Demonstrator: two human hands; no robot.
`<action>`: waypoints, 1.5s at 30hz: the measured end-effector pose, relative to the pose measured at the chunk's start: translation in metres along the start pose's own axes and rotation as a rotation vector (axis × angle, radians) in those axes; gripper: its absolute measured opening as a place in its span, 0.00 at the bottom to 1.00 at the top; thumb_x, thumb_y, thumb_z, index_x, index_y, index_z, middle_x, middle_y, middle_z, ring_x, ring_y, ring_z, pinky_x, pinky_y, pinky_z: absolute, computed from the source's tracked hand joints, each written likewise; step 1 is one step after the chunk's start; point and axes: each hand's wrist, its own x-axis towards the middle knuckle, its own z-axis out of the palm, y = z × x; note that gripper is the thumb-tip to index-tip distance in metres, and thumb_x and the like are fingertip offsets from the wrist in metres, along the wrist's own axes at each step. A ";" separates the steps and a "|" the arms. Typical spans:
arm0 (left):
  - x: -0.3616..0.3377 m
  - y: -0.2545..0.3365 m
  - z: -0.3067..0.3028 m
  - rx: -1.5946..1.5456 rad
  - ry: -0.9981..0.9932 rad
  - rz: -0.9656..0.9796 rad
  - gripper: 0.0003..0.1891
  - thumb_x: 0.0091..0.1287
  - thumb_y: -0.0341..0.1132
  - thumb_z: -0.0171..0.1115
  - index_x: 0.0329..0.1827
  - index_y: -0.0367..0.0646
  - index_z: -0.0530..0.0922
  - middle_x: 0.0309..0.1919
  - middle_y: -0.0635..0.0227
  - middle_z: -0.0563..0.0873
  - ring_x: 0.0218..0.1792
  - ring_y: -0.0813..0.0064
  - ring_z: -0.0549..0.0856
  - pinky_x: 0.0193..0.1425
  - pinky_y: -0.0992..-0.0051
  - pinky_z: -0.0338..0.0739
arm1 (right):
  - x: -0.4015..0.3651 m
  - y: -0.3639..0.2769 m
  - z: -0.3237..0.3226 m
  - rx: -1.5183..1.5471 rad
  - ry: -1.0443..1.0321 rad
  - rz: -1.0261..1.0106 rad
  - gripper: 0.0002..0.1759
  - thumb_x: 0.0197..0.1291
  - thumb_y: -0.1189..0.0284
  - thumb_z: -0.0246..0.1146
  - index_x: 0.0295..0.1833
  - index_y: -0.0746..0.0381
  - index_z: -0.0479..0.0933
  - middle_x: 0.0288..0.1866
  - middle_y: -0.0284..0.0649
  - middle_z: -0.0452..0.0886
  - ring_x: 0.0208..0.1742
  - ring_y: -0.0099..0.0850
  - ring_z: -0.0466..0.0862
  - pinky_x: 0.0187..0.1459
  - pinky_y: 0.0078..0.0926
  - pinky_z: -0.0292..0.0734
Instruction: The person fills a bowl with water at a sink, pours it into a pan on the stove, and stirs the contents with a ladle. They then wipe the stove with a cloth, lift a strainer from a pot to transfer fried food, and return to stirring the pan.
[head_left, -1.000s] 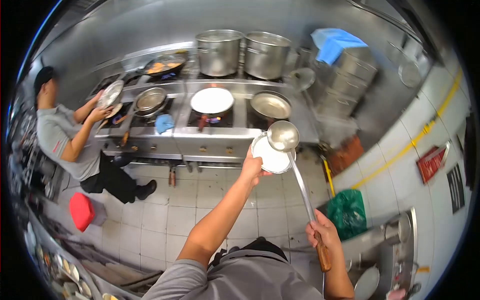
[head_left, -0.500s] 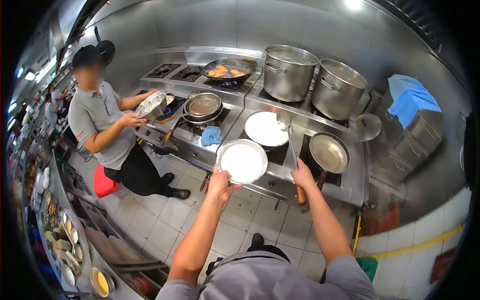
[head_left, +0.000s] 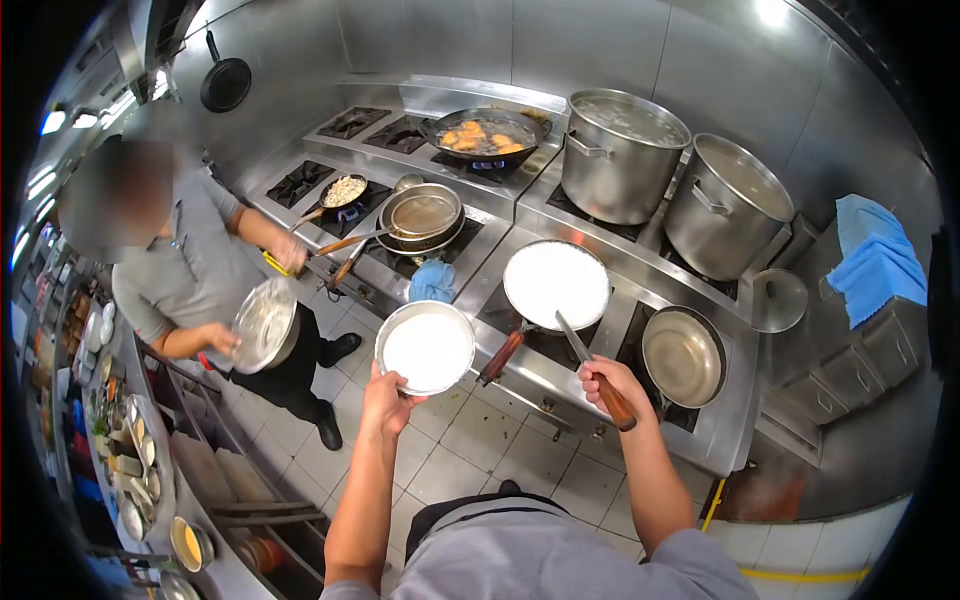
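My left hand grips the near edge of a round metal bowl full of white liquid, held level in front of the stove. In my right hand is the wooden handle of a ladle. Its lower end dips into white liquid in a frying pan on a burner, so the ladle's cup is hidden. The bowl is just left of that pan's wooden handle. An empty-looking frying pan sits on the burner right of my right hand.
Two tall stockpots stand behind the pans. Food fries in a wok over a lit burner. A blue cloth lies at the stove's front. A co-worker at left holds a metal bowl. A small pan holds pale pieces.
My view has shifted left. The ladle's cup, visible before, is now down in the white liquid. The co-worker has lowered their bowl, one hand now apart from it near the stove.
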 end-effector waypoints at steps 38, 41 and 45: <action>0.185 0.005 0.193 0.126 -0.242 0.038 0.42 0.56 0.20 0.40 0.79 0.57 0.53 0.62 0.53 0.75 0.48 0.54 0.86 0.32 0.62 0.88 | -0.037 0.004 -0.005 -0.642 0.296 -0.031 0.36 0.62 0.73 0.63 0.75 0.65 0.61 0.30 0.36 0.78 0.24 0.23 0.80 0.24 0.27 0.75; 0.182 0.003 0.200 0.137 -0.236 0.053 0.42 0.56 0.20 0.40 0.79 0.58 0.53 0.62 0.53 0.75 0.48 0.54 0.86 0.31 0.62 0.88 | -0.036 -0.007 -0.010 -0.226 0.075 0.082 0.24 0.65 0.74 0.59 0.66 0.63 0.67 0.29 0.32 0.74 0.22 0.20 0.76 0.23 0.23 0.73; 0.184 -0.003 0.204 0.131 -0.217 0.061 0.42 0.56 0.20 0.41 0.79 0.58 0.52 0.62 0.53 0.75 0.48 0.54 0.86 0.30 0.62 0.88 | -0.035 0.006 -0.019 0.105 -0.059 0.074 0.27 0.67 0.75 0.58 0.71 0.61 0.63 0.29 0.32 0.74 0.22 0.19 0.76 0.23 0.21 0.73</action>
